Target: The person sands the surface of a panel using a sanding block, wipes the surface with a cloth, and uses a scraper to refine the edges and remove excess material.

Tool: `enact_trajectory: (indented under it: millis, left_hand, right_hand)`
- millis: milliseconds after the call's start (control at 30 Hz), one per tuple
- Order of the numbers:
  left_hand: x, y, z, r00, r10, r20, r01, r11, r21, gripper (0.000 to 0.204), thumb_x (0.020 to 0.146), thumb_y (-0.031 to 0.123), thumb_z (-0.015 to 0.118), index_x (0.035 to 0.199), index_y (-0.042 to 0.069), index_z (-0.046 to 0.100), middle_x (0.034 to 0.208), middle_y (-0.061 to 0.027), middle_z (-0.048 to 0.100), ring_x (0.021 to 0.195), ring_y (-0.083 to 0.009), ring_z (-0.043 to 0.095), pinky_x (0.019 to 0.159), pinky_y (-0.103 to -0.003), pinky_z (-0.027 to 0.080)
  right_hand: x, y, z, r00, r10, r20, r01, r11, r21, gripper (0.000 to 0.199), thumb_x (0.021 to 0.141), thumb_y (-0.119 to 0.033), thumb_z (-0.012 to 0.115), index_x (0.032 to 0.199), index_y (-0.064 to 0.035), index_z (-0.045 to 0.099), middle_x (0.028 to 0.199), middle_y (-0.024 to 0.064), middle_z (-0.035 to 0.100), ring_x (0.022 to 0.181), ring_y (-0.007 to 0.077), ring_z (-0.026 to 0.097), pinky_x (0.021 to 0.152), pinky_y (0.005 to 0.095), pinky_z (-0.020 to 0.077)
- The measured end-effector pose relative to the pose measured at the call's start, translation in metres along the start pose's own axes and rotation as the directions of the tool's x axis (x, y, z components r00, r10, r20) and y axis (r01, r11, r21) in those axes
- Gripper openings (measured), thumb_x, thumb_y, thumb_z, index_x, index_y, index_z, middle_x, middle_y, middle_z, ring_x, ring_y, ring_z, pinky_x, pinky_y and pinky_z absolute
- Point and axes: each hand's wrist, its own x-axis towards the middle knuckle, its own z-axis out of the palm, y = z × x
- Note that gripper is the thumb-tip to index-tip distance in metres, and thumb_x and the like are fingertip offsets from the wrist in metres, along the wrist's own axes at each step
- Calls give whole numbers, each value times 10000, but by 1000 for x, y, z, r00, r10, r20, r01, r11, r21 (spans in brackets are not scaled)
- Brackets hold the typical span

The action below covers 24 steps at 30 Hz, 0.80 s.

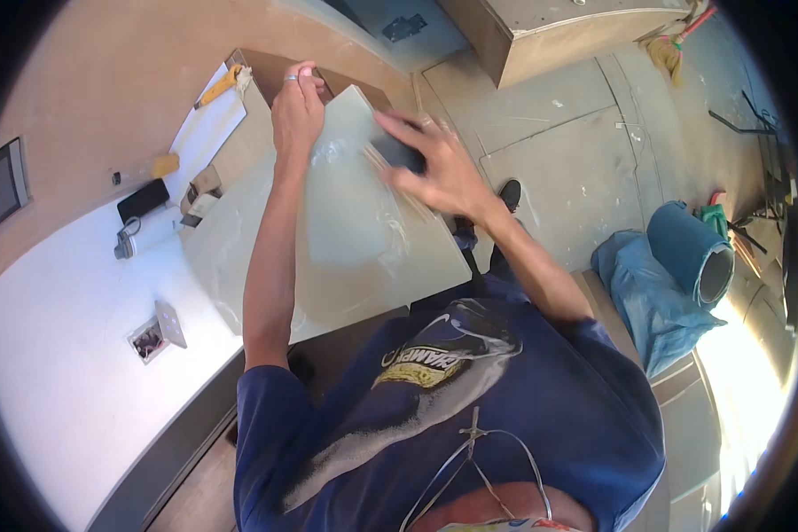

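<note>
A pale grey-green board [355, 213] with whitish smears lies in front of me, its right edge showing thin layered strips. My left hand [299, 111], with a ring on one finger, is curled over the board's far end, and its forearm crosses the surface. At the right edge, my right hand [439, 164] is slightly blurred, with thumb and fingers around a dark flat pad [401, 152]. That pad rests against the board's edge; its exact kind cannot be made out.
On the white counter [71, 328] at left are a phone [143, 201], a white bottle [146, 238] and an opened socket [151, 341]. A yellow-handled tool [217, 87] lies farther off. Right, a blue roll [690, 253] and blue bag [643, 297] stand; a broom [669, 55] lies beyond.
</note>
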Motion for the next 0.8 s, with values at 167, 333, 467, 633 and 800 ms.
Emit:
enact_trajectory:
  millis: [167, 333, 467, 633, 800]
  left_hand:
    - [7, 11, -3, 999, 19, -36, -14, 993, 118, 350, 1133, 253, 391, 1279, 29, 617, 956, -169, 749, 867, -264, 741, 793, -392, 582]
    - [6, 12, -4, 997, -80, -19, 80, 997, 17, 323, 1120, 251, 408, 1261, 48, 615, 970, -171, 757, 911, -308, 749, 805, -429, 571]
    - [7, 12, -1, 999, -36, -39, 36, 999, 11, 301, 1116, 224, 415, 1280, 57, 604, 966, -165, 755, 901, -285, 750, 796, -422, 571]
    - [4, 9, -3, 997, -49, -58, 51, 998, 40, 295, 1114, 208, 415, 1307, 66, 588, 950, -150, 754, 894, -271, 750, 793, -417, 572]
    - [7, 8, -2, 994, -88, -62, 90, 996, 24, 292, 1112, 201, 422, 1314, 70, 587, 943, -136, 753, 882, -267, 748, 796, -405, 569]
  right_hand:
    - [130, 33, 20, 997, -34, 65, 24, 989, 149, 723, 838, -404, 695, 1486, -101, 590, 1484, 218, 575, 1371, 404, 519, 1138, 486, 408]
    - [41, 51, -9, 986, -4, 167, -45, 956, 289, 711, 875, -403, 666, 1527, -141, 559, 1461, 184, 613, 1354, 344, 552, 1141, 435, 407]
    - [95, 59, -24, 950, 38, 311, -197, 844, 499, 709, 904, -458, 624, 1551, -183, 539, 1470, 142, 609, 1323, 296, 559, 1129, 395, 408]
    - [148, 69, -9, 828, -72, 556, -152, 925, 347, 682, 914, -493, 581, 1535, -211, 565, 1468, 120, 612, 1294, 253, 559, 1124, 366, 395]
    - [156, 82, -27, 821, -109, 560, -128, 922, 367, 725, 896, -515, 587, 1557, -221, 538, 1494, 114, 599, 1341, 251, 542, 1149, 360, 383]
